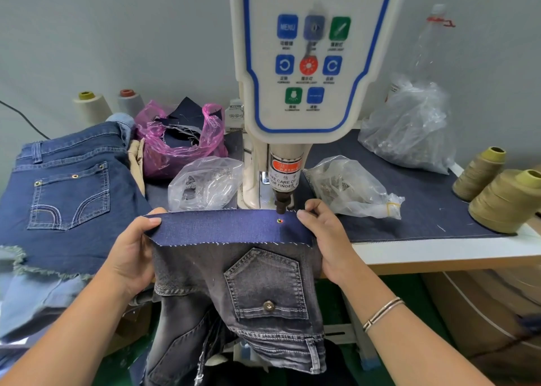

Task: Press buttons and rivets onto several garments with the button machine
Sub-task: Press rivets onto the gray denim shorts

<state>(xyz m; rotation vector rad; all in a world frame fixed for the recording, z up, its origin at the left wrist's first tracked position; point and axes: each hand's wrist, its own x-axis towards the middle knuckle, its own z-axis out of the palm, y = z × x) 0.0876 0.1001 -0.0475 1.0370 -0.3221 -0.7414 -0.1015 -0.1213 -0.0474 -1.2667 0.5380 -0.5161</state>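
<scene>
— Forearms first, coming up from the bottom edge, a bangle (383, 310) on the right wrist. What are the hands doing?

— Both hold a dark blue denim strip (231, 227) stretched flat under the button machine (304, 63). The left hand (133, 252) grips its left end, thumb on top and fingers curled beneath. The right hand (328, 239) pinches the right end, thumb tip on the cloth just beside the punch (280, 202).

— And the grey jeans (248, 297)?

— They hang below the strip, off the table's front edge, back pocket already carrying a metal button (268, 306). A small red light dot (280, 221) sits on the strip directly under the punch.

— So what might go wrong?

— That right thumb is my worry: it lies close to the punch, and a press now could catch it. The warning label (285, 174) says as much. Also, if either grip slackens, the strip may slide and the rivet would land off the mark.

— Supplies?

— Clear bags of hardware (348, 183) rest beside the machine; finished blue shorts (70, 186) lie left.
</scene>
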